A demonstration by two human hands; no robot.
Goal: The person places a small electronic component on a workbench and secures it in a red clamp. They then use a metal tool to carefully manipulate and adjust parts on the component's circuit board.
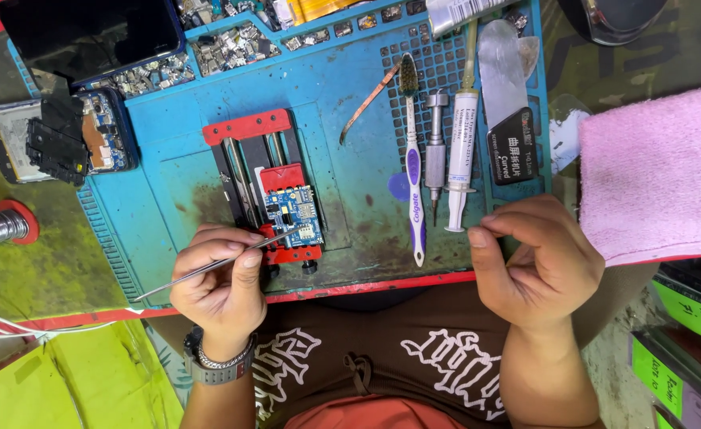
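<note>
My left hand (222, 278) grips thin metal tweezers (207, 267), their tips resting on a small blue circuit board (295, 216). The board is clamped in a red and black holder (257, 181) on a blue work mat (342, 119). At the mat's front right edge my right hand (535, 258) hovers with fingers curled and nothing seen in it. It is nearest a white syringe (462, 151) and a toothbrush (412, 167) with a purple grip.
A metal screwdriver (435, 147) lies between toothbrush and syringe. An opened phone (56, 139) and a dark screen (88, 32) sit at far left. Trays of small parts (231, 44) line the mat's back. A pink towel (656, 171) lies right, a black pry tool (511, 147) beside it.
</note>
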